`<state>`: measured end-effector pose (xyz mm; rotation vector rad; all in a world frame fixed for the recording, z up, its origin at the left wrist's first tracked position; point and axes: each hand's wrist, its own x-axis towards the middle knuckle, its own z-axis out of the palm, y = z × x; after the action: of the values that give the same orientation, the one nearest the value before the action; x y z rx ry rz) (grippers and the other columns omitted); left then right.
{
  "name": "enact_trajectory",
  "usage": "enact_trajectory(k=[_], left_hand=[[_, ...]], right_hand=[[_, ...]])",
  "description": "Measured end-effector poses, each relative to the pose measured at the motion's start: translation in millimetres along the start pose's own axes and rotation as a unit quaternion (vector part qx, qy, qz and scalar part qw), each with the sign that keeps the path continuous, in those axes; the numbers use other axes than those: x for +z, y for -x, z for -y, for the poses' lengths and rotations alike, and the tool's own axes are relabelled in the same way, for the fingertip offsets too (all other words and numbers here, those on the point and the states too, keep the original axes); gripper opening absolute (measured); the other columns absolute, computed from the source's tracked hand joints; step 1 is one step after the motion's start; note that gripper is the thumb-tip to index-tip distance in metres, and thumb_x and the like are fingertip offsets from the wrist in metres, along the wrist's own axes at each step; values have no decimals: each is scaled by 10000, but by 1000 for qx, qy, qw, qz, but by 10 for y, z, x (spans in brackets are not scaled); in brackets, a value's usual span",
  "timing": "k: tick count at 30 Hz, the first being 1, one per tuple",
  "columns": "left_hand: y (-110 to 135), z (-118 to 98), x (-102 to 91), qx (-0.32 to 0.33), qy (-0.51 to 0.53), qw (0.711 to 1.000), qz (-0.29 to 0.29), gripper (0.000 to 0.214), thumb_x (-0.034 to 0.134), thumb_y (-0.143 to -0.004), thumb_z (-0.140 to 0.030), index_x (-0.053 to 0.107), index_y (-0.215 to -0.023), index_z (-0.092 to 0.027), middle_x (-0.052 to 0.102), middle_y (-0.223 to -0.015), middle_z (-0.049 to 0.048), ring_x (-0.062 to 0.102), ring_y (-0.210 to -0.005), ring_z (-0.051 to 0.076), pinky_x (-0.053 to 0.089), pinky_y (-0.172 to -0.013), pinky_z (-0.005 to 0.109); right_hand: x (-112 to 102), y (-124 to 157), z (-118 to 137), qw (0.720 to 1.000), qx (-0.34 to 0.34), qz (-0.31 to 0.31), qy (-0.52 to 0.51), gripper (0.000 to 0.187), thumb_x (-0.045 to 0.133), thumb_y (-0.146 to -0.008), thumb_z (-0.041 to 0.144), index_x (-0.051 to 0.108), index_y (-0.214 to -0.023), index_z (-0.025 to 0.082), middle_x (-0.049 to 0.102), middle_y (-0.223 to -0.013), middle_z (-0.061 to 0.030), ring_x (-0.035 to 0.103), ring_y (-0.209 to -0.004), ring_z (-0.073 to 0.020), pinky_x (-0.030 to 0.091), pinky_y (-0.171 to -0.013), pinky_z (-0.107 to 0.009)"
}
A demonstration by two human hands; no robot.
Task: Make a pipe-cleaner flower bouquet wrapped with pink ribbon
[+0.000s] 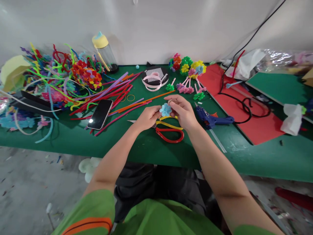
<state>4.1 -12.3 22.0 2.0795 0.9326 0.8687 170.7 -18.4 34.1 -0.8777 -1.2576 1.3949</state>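
Observation:
A light blue flower, made of fuzzy pipe cleaner, is held above the table between my two hands. My left hand pinches its left side with thumb and fingertips. My right hand closes on it from the right, fingers bent; whether they also hold a stem is hidden. Directly beneath lies a pair of scissors with one red and one yellow handle, blades pointing left, partly covered by my left hand. To the right of my right hand rests a blue glue gun with a clear glue stick.
Pipe cleaners and a phone lie left, beside a colourful heap. Behind are a bottle, a ribbon roll and finished flowers. A black cord crosses the red board at right.

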Motion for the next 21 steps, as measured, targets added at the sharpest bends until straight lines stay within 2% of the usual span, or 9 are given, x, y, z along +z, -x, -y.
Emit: enact_trajectory(k=[6, 9, 12, 15, 19, 21], left_hand=[[-2, 8, 6, 3, 27, 1000, -14, 415, 348, -897, -511, 476, -706, -165, 532, -643, 9, 490, -576, 102, 374, -550, 227], [-7, 9, 4, 5, 35, 999, -10, 384, 360, -903, -475, 469, -704, -165, 532, -646, 8, 485, -574, 97, 373, -547, 221], [-7, -2, -14, -6, 33, 999, 25, 311, 399, -903, -372, 471, -687, -160, 520, -628, -7, 474, -568, 87, 367, -554, 212], [-4, -16, -34, -25, 29, 996, 79, 221, 447, -864, -266, 497, -682, -152, 511, -603, -23, 462, -544, 77, 355, -543, 204], [3, -20, -51, -46, 39, 990, 126, 190, 450, -828, -199, 521, -659, -146, 517, -570, -29, 465, -511, 68, 351, -514, 193], [8, -15, -57, -46, 43, 989, 137, 197, 451, -820, -191, 527, -645, -146, 521, -554, -31, 468, -497, 64, 353, -507, 189]], right_hand=[[-3, 12, -13, 999, 5, 36, 28, 264, 675, -745, 374, 588, -916, 193, 486, -579, 56, 419, -484, -55, 310, -436, -196], [-7, 12, -23, 998, -21, 25, 54, 261, 666, -753, 394, 603, -912, 198, 505, -618, 42, 463, -543, -69, 369, -485, -203], [-38, -4, -22, 992, -83, 20, 94, 243, 655, -757, 413, 639, -898, 216, 558, -809, -5, 528, -724, -106, 445, -595, -232], [-87, -24, -20, 980, -117, 65, 146, 211, 648, -760, 425, 673, -813, 223, 541, -1009, -46, 539, -917, -160, 480, -714, -290], [-139, -39, -21, 961, -138, 128, 204, 238, 644, -767, 431, 667, -695, 206, 532, -1065, -67, 505, -1057, -213, 419, -936, -404], [-146, -38, -16, 957, -130, 148, 215, 265, 617, -788, 439, 657, -688, 197, 528, -1080, -74, 498, -1071, -218, 392, -968, -428]])
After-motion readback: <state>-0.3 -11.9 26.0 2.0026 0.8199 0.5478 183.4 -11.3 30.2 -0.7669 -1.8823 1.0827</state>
